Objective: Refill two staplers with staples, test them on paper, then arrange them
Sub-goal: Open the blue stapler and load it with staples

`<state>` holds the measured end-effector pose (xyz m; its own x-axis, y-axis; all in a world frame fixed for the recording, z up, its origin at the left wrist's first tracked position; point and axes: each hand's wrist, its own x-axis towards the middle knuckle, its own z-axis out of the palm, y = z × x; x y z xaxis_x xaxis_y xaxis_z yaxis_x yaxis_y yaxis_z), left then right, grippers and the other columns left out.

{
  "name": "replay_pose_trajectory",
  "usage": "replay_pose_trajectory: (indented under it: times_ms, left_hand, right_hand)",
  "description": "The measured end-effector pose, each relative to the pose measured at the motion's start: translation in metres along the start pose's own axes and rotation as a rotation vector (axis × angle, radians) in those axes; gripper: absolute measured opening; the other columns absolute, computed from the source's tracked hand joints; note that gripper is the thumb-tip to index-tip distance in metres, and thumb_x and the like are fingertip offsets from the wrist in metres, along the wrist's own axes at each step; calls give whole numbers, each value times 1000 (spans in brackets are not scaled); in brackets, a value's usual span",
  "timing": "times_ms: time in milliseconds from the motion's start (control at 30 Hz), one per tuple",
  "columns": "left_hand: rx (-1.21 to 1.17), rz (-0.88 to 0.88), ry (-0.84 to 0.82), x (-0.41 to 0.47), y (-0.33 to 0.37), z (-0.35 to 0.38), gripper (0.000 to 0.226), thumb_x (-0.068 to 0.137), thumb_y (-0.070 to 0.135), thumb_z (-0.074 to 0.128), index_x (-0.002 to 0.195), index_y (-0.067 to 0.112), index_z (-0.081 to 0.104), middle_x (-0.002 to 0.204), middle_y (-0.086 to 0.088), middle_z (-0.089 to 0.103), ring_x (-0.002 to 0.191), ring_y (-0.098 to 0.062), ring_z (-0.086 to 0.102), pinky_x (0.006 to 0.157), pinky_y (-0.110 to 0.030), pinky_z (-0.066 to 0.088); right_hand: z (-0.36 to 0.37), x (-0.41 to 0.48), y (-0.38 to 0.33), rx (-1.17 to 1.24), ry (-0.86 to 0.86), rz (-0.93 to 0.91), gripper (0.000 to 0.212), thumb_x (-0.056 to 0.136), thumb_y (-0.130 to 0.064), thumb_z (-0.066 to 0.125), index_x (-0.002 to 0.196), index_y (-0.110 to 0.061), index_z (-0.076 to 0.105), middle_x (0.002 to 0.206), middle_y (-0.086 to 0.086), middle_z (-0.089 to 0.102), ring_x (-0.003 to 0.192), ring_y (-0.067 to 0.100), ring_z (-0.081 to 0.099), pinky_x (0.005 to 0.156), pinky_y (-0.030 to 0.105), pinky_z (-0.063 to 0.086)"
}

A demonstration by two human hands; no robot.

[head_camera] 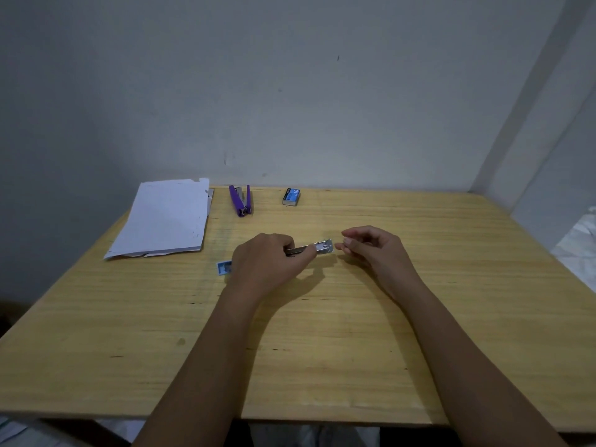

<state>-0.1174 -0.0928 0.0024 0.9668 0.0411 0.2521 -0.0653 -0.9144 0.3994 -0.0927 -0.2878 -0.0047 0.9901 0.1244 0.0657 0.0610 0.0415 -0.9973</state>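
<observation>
The left hand (267,256) is gripping a silver stapler (322,246) over the surface (354,350), nearer than the purple stapler (240,201), while the right hand (371,250) is hovering curled at its tip, whether pinching staples I cannot tell, so refilling is seemingly underway, with testing and arranging remaining.

The wooden tabletop (322,350) stands against a wall. On its far part lie a stack of white paper (164,217), an opened purple stapler (241,201) and a small staple box (292,197). A small blue piece (224,267) lies nearer, partly hidden.
</observation>
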Motion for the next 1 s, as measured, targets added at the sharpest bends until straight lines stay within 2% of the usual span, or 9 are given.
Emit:
replay_pose_trajectory:
  times_ms: [133,300,433,500,567,633,700,800,1000]
  left_hand:
    - [16,12,0,-1,3,1,56,84,66,44,75,16,68,68,1,64,65,-12,53,56,-24,36]
    - [36,20,8,-2,4,2,65,78,74,42,72,15,68,67,0,65,66,-13,56,56,-26,36]
    - [43,21,9,-2,4,2,82,61,83,24,72,16,69,67,-1,66,65,-13,57,56,-25,36]
    - [39,22,3,-2,5,2,78,64,79,26,74,16,69,68,-1,66,66,-14,57,57,-25,36]
    - [44,34,-6,-2,5,1,67,74,73,34,75,15,69,68,-1,65,65,-14,55,56,-25,34]
    - [45,38,-3,-2,7,1,53,84,61,42,76,15,68,66,1,61,64,-14,52,56,-26,33]
    - [48,43,-7,-2,7,2,46,88,54,43,78,16,68,64,2,58,66,-14,52,59,-27,36]
    - [44,58,-14,-2,8,4,43,90,49,42,78,17,67,60,3,54,63,-13,50,58,-27,35]
    - [39,70,-12,-1,9,5,43,91,47,40,80,16,68,62,4,54,62,-11,46,55,-26,29]
  right_hand:
    - [0,-1,0,-51,8,-8,12,81,0,65,84,-11,69,79,10,66,79,14,71,82,23,54]
    - [1,-3,-1,-75,24,-6,8,78,0,68,79,-7,66,84,15,66,79,18,69,83,32,54]
    - [4,-3,1,-110,72,-28,10,74,0,71,73,-8,66,84,20,70,83,27,70,80,34,56]
    - [5,-3,1,-128,79,-47,9,74,-2,73,73,-9,67,84,18,71,81,28,70,75,31,56]
    - [5,-3,0,-133,65,-79,7,75,-3,74,75,-9,69,80,9,72,75,21,68,71,28,57]
    - [5,-5,-1,-177,58,-158,7,74,-6,75,76,-10,70,78,-1,73,74,12,66,72,26,56]
    - [6,-8,-3,-229,53,-244,7,74,-11,76,78,-14,71,84,-3,74,84,10,68,79,25,53]
    - [12,-13,-5,-259,11,-297,9,74,-12,76,83,-13,73,89,0,74,85,12,69,74,19,51]
    - [17,-13,-1,-394,-17,-384,13,72,-14,78,84,-20,75,85,-9,74,88,6,67,78,24,50]
